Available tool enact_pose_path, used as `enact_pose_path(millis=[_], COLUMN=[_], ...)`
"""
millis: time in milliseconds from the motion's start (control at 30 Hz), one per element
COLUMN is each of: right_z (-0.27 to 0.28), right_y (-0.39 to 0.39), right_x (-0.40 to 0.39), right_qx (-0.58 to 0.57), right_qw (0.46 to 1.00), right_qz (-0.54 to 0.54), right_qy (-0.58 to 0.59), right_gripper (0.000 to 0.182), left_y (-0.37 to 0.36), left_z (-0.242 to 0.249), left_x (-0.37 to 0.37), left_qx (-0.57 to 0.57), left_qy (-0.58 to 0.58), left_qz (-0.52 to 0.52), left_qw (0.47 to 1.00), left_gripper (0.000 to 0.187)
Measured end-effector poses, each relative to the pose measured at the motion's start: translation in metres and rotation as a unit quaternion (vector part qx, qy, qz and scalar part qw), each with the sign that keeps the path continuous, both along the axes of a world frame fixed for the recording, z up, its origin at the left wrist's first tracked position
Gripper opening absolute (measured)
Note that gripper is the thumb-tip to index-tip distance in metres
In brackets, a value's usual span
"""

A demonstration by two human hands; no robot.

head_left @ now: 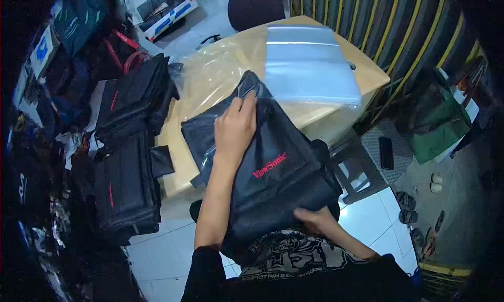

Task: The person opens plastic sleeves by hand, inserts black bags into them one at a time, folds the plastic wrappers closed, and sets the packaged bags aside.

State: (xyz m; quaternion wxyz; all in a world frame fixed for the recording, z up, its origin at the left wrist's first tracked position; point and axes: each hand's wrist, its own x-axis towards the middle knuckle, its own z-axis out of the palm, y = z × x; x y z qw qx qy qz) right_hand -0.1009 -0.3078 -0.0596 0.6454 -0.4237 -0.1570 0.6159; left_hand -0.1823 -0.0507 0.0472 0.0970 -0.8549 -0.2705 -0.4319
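A black ViewSonic bag point(281, 139) with red lettering lies aslant over the table's near edge and my lap. Part of a clear plastic bag point(218, 60) spreads across the tabletop and appears to cover the black bag's far end. My left hand point(235, 126) is over that far end, its curled fingers pinching what looks like the plastic at the corner. Near my body, my right hand point(317, 218) grips the bag's lower edge, thumb on top; the other fingers are hidden beneath it.
A stack of clear plastic bags point(310, 63) lies on the wooden table point(367, 71). More black bags point(128, 184) are piled at the left. On the right, a phone point(386, 153) rests on a grey stool point(401, 142). Several shoes point(407, 207) sit on the floor.
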Motion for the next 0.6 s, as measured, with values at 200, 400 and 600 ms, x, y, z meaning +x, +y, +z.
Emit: enact_pose_path(millis=[200, 400, 600], right_z=[0.034, 0.049, 0.047], right_y=[0.035, 0.038, 0.040], right_x=[0.021, 0.056, 0.063], right_qx=[-0.003, 0.004, 0.007], right_qw=[0.983, 0.977, 0.960], right_qz=[-0.185, -0.207, -0.162], right_qy=[-0.013, 0.053, 0.227], right_gripper=[0.046, 0.024, 0.029], left_y=[0.012, -0.002, -0.032], left_z=[0.009, 0.008, -0.018], left_x=[-0.024, -0.084, -0.114], left_qx=[-0.011, -0.087, -0.142], left_qy=[0.149, 0.223, 0.023], left_qz=[0.003, 0.061, 0.017], left_qw=[0.989, 0.969, 0.989], left_gripper=[0.029, 0.032, 0.025])
